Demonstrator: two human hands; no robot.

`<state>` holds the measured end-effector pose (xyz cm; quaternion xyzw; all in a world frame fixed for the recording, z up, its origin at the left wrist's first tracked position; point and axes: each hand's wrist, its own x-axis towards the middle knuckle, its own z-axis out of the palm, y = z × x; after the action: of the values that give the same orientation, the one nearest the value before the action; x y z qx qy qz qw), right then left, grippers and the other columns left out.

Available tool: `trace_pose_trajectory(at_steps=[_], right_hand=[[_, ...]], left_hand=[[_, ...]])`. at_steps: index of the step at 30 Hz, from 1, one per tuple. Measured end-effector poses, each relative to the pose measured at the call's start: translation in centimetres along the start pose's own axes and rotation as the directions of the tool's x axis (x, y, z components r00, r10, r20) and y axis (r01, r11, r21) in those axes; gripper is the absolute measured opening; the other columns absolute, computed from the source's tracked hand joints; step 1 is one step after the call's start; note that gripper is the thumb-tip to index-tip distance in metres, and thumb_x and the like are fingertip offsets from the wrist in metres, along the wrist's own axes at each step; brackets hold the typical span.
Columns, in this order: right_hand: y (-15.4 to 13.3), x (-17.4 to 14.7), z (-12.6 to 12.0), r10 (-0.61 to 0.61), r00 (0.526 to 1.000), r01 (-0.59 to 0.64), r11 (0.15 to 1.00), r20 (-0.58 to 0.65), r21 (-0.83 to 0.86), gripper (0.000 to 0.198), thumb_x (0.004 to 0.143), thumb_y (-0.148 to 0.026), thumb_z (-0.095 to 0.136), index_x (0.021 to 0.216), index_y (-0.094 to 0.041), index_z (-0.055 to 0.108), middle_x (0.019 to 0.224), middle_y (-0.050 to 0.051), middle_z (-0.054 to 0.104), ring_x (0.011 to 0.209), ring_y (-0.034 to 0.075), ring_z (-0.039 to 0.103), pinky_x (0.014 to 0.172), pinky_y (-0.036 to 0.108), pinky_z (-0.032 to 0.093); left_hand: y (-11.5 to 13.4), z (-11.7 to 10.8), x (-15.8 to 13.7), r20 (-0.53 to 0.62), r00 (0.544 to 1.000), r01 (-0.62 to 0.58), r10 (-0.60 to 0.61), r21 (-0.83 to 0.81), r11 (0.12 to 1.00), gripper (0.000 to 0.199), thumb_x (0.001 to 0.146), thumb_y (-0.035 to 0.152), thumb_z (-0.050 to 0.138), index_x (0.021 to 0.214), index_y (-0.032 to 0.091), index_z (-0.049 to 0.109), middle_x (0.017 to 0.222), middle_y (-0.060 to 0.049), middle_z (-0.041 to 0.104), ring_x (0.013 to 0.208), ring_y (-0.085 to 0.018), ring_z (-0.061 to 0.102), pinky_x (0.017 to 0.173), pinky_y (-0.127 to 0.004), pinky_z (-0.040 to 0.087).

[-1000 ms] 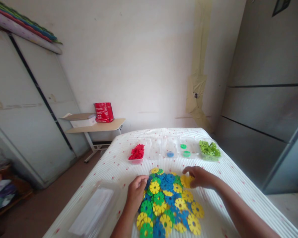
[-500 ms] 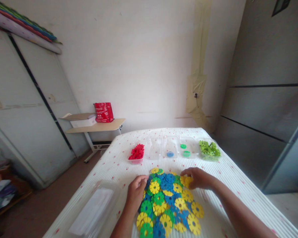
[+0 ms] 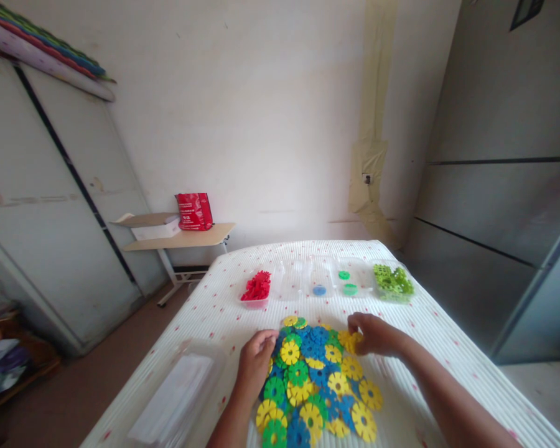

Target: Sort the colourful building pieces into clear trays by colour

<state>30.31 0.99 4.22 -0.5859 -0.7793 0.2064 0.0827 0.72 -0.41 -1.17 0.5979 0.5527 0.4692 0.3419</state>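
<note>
A spread pile of notched plastic snowflake discs (image 3: 298,373), in yellow, blue and green, covers the near middle of the bed-like surface. At the pile's upper right, the bent fingers of my right hand (image 3: 376,335) close on a yellow snowflake disc (image 3: 349,340). My left hand (image 3: 256,358) stays at the pile's left edge with its fingers curled together. Its fingertips touch or nearly touch the discs there, and whatever may be between them is hidden.
Behind the pile stand a clear box of red pieces (image 3: 256,287), clear trays with a blue disc (image 3: 320,290) and green discs (image 3: 350,289), and a box of light green pieces (image 3: 392,281). A clear container (image 3: 177,392) lies at left on the white quilted cover (image 3: 205,317).
My right hand's index finger has drawn back slightly to the right and bent in toward the yellow disc. My left hand and the pile look the same.
</note>
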Motion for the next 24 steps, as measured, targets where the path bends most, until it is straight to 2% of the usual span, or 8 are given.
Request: trace_pose_trajectory(at_steps=[6,12,18,24], right_hand=[[-0.1,-0.6,-0.9,-0.022,1.000,0.023,1.000,-0.013,0.011,0.023,0.053,-0.009,0.065,0.072,-0.019,0.059,0.085,-0.001,0.059,0.076,0.014,0.053,0.061,0.019,0.035],[1.2,-0.7,-2.1,0.046,0.993,-0.049,0.999,-0.111,-0.024,0.010,0.063,-0.012,0.059,0.065,-0.018,0.052,0.067,-0.002,0.056,0.062,0.011,0.047,0.053,0.020,0.028],[2.3,0.1,-1.3,0.167,0.964,-0.186,0.980,-0.209,-0.077,0.011,0.064,-0.009,0.055,0.066,-0.018,0.050,0.062,-0.001,0.054,0.057,0.011,0.045,0.051,0.022,0.022],[2.2,0.4,-0.5,0.160,0.960,-0.186,0.978,-0.230,-0.096,0.012,0.063,-0.008,0.054,0.070,-0.018,0.054,0.065,0.000,0.055,0.058,0.011,0.045,0.051,0.022,0.022]], left_hand=[[-0.1,0.1,0.1,-0.001,1.000,0.004,-0.004,-0.011,1.000,0.033,0.076,0.041,0.052,0.089,0.016,0.068,0.093,-0.008,0.071,0.089,-0.024,0.063,0.083,-0.033,0.047],[-0.1,0.1,0.0,-0.008,1.000,0.010,-0.010,-0.025,1.000,0.032,0.075,0.041,0.054,0.088,0.016,0.069,0.091,-0.007,0.071,0.088,-0.024,0.064,0.082,-0.033,0.047],[-0.1,0.2,0.1,-0.014,1.000,0.010,-0.011,-0.023,1.000,0.032,0.075,0.041,0.054,0.088,0.016,0.069,0.091,-0.008,0.071,0.088,-0.024,0.064,0.082,-0.034,0.048],[0.0,0.1,0.0,-0.008,1.000,-0.006,0.006,-0.008,1.000,0.032,0.075,0.041,0.053,0.087,0.016,0.069,0.091,-0.008,0.071,0.087,-0.024,0.064,0.082,-0.034,0.048]])
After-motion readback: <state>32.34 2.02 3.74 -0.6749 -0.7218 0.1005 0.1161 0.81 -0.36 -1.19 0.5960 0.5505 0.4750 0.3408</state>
